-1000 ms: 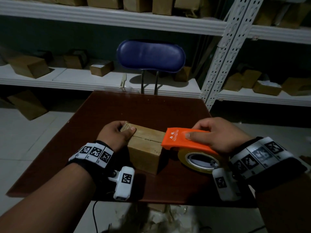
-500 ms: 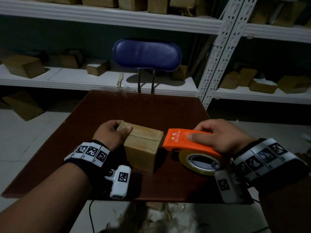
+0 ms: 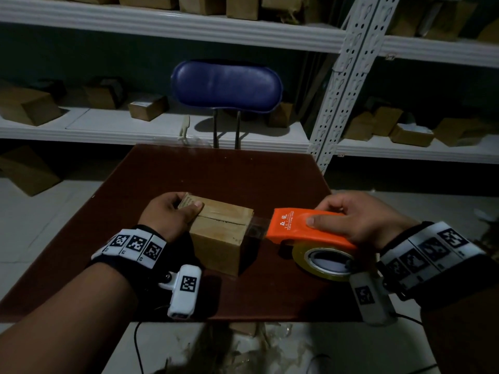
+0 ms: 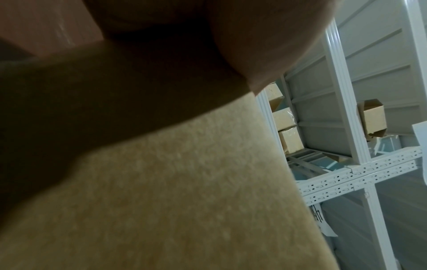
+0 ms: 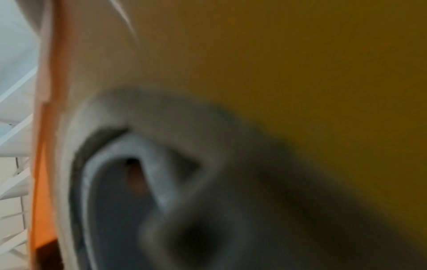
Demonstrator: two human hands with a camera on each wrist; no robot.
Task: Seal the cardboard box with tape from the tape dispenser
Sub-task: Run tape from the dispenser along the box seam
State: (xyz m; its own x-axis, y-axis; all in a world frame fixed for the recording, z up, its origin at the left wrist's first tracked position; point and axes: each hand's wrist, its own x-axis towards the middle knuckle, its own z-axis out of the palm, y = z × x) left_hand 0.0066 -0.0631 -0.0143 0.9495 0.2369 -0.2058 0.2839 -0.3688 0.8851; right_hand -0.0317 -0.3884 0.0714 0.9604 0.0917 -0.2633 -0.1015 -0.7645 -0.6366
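Head view: box and dispenser on desk

Left hand grips the left end of the box, thumb on its top; the box stands on the desk, its seam showing. A clear tape strip spans from the box's right edge to the orange dispenser. Right hand holds the dispenser, fingers curled over it.

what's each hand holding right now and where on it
The left hand grips the cardboard box at its far left top corner, thumb on the top. The right hand grips the orange tape dispenser around its rear body.
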